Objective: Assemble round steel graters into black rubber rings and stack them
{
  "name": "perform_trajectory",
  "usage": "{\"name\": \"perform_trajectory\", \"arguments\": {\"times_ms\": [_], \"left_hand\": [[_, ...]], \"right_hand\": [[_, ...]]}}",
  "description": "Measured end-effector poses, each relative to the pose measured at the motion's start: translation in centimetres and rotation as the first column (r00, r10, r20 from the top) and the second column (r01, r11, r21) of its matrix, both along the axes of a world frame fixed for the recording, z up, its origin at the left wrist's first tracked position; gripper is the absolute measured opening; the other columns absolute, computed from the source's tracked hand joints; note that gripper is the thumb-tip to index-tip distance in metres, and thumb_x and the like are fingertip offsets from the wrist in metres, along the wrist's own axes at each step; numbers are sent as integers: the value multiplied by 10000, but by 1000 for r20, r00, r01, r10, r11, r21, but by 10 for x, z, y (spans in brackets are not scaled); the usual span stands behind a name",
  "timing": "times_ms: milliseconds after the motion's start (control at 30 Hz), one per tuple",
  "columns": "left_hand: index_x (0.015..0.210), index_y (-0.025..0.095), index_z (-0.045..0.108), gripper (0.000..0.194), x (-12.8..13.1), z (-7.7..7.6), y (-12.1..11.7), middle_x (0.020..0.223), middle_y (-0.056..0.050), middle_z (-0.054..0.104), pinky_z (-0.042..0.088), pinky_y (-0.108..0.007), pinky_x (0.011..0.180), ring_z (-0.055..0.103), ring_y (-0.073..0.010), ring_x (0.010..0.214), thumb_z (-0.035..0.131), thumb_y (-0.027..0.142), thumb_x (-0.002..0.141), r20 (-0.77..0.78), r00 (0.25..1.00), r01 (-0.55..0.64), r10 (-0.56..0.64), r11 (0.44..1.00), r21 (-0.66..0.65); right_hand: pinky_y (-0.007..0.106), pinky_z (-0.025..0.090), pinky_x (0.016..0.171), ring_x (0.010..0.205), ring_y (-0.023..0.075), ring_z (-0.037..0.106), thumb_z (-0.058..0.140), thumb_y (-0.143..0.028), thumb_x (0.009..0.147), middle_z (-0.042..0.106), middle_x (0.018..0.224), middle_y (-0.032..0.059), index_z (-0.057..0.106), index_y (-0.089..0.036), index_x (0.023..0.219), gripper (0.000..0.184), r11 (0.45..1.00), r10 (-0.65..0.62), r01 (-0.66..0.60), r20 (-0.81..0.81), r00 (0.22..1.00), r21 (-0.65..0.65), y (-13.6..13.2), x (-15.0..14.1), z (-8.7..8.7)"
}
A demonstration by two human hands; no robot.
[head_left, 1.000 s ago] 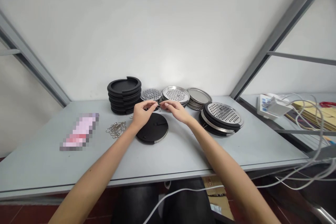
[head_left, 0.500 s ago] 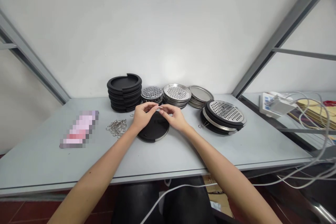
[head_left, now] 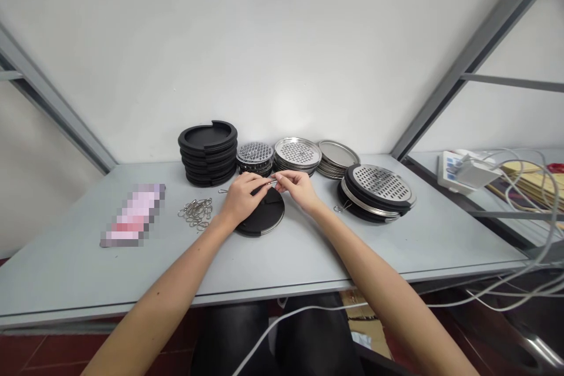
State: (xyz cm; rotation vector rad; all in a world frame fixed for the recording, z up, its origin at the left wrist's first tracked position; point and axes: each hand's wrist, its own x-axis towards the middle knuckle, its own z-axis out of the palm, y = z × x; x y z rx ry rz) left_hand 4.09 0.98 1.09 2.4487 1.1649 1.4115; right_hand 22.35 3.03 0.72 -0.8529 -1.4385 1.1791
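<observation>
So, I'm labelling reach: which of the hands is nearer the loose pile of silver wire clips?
The left hand; it is to the right of the silver wire clips, with the right hand farther right, beyond the left one.

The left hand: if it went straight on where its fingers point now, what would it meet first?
The left hand would probably meet the right hand first, just past the thin metal piece at their fingertips; exact depth is hard to judge.
</observation>
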Motion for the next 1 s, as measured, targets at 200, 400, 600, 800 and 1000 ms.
{"name": "perform_trajectory", "arguments": {"times_ms": [200,400,600,800,1000], "left_hand": [[908,214,744,178,3,1,-1,887,-51,701,509,-338,824,628,-191,854,577,277,900,66,996,-53,51,999,14],[841,184,752,180,7,4,1,911,-59,702,534,-302,773,666,-187,846,627,313,857,351,935,4,53,987,-159],[852,186,758,181,11,-1,-1,902,-61,708,536,-291,725,667,-190,842,639,322,843,360,932,46,35,976,-213],[831,186,737,170,12,-1,-2,889,-63,709,532,-302,715,663,-194,829,622,309,855,297,953,2,56,981,-192],[835,175,713,173,11,0,-3,893,-66,698,531,-294,701,658,-193,841,599,298,877,283,956,-29,74,987,-161]], "right_hand": [[257,501,612,616,115,585,733,-480,714,675,689,19,732,-167,898,363,1000,-16,15,-37,999,-21,1,4,1],[263,511,645,763,149,630,684,-479,762,718,935,58,731,-194,933,335,998,-66,66,16,998,11,2,5,0],[307,527,693,754,167,629,724,-462,726,717,807,36,747,-195,880,310,995,-33,31,22,999,90,-3,1,1],[296,540,693,797,175,652,732,-454,727,724,844,47,734,-197,838,279,997,-53,55,-48,997,45,-1,3,2],[305,557,754,849,180,684,769,-444,693,739,908,66,693,-187,840,306,990,8,-34,-187,982,-136,-1,9,7]]}}
